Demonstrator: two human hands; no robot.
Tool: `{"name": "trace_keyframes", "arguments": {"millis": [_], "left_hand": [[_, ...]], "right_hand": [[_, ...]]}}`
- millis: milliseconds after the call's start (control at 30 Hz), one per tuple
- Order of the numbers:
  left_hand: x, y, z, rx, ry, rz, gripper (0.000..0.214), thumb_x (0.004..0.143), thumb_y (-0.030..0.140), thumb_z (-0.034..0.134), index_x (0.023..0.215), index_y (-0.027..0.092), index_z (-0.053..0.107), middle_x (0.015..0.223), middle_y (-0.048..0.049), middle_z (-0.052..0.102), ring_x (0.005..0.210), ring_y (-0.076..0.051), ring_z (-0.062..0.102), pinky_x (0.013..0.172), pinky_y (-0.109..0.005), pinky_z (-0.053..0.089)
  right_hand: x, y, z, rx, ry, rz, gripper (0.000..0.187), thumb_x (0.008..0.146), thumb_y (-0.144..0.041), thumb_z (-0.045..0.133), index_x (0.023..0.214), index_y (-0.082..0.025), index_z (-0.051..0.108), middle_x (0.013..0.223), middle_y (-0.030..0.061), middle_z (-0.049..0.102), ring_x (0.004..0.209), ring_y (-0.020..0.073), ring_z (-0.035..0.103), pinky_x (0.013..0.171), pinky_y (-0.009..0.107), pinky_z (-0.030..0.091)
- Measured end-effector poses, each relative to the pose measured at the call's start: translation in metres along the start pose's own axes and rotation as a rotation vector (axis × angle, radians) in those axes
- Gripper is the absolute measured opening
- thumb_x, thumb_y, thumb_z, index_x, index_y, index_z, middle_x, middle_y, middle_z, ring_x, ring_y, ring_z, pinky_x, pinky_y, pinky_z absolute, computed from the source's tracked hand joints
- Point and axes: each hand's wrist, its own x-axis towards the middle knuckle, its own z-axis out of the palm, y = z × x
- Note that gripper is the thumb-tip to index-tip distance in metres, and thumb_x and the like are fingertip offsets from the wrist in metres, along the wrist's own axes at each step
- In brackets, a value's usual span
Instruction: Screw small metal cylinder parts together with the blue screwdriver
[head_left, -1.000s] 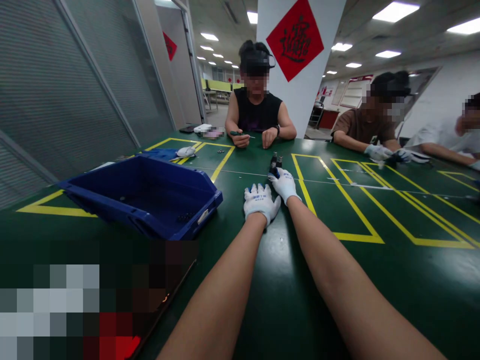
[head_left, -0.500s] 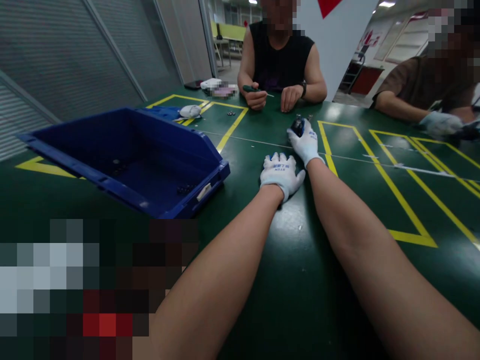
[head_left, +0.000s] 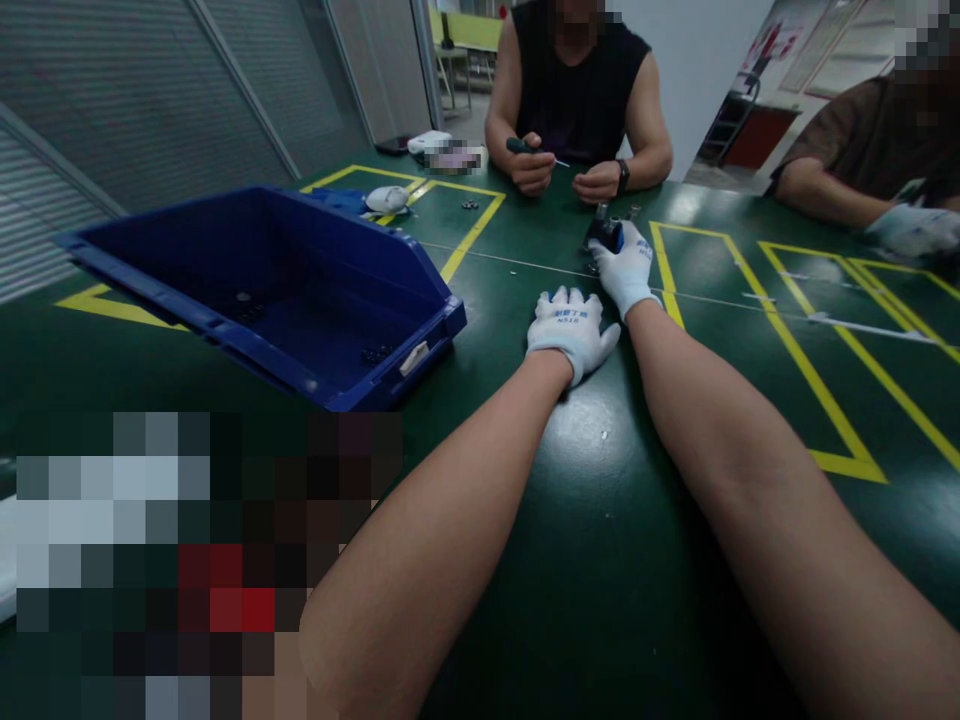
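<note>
My left hand (head_left: pixel 566 325), in a white glove with blue print, lies palm down on the green tabletop with its fingers spread. It holds nothing that I can see. A little farther forward, my right hand (head_left: pixel 630 268) in a matching glove has its fingers curled round the right side of a small black object (head_left: pixel 600 236). Shiny upright bits show at the far side of that object, and its exact kind is unclear. Left of both hands stands a blue plastic bin (head_left: pixel 315 240) with several small dark parts (head_left: pixel 375 354) on its floor.
Across the table, a person holds a green-handled screwdriver (head_left: pixel 525 147). Another person's gloved hand (head_left: pixel 919 232) is at the far right. Small parts (head_left: pixel 470 205) and a blue-and-white glove (head_left: pixel 386 199) lie near the back. Yellow tape (head_left: pixel 776 320) marks out rectangles on the table.
My right hand has turned slightly, and more of the black object shows at its left. The person opposite has turned up the free hand. The whole view has shifted a little; my left hand stays flat.
</note>
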Motion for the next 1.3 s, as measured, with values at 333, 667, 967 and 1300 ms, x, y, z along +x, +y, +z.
{"name": "trace_keyframes", "arguments": {"millis": [333,667,967,1300], "left_hand": [[0.0,0.0,0.001,-0.003,0.016,0.003,0.069,0.087,0.062,0.026,0.139,0.019,0.039,0.147,-0.0116,0.036,0.137,-0.031,0.026,0.112,-0.05,0.014],[0.002,-0.001,0.003,-0.011,0.012,-0.002,0.067,0.087,0.062,0.028,0.137,0.021,0.041,0.147,-0.01,0.036,0.137,-0.031,0.025,0.112,-0.049,0.013],[-0.001,-0.001,0.002,-0.016,0.044,0.016,0.066,0.087,0.061,0.027,0.136,0.019,0.044,0.143,-0.0114,0.04,0.136,-0.031,0.027,0.112,-0.05,0.014],[-0.002,-0.001,0.001,-0.008,0.021,0.017,0.069,0.087,0.061,0.024,0.139,0.019,0.04,0.146,-0.0113,0.037,0.137,-0.031,0.025,0.112,-0.05,0.014]], "right_hand": [[0.002,-0.001,0.001,-0.081,0.051,0.021,0.04,0.078,-0.037,0.061,0.114,-0.019,0.054,0.107,0.0072,0.065,0.1,0.0239,0.061,0.093,0.043,0.046],[0.01,-0.025,-0.011,0.128,0.176,0.11,0.046,0.083,-0.044,0.055,0.122,-0.02,0.045,0.124,0.0107,0.055,0.112,0.0221,0.053,0.102,0.043,0.038],[0.024,0.006,-0.03,0.679,0.177,0.265,0.063,0.085,-0.068,0.027,0.107,-0.015,0.052,0.103,0.0109,0.058,0.108,0.0236,0.055,0.079,0.043,0.051],[0.012,0.001,-0.032,0.708,0.061,0.224,0.058,0.073,-0.072,0.051,0.102,-0.022,0.056,0.086,0.0028,0.061,0.077,0.0174,0.06,0.059,0.032,0.051]]}}
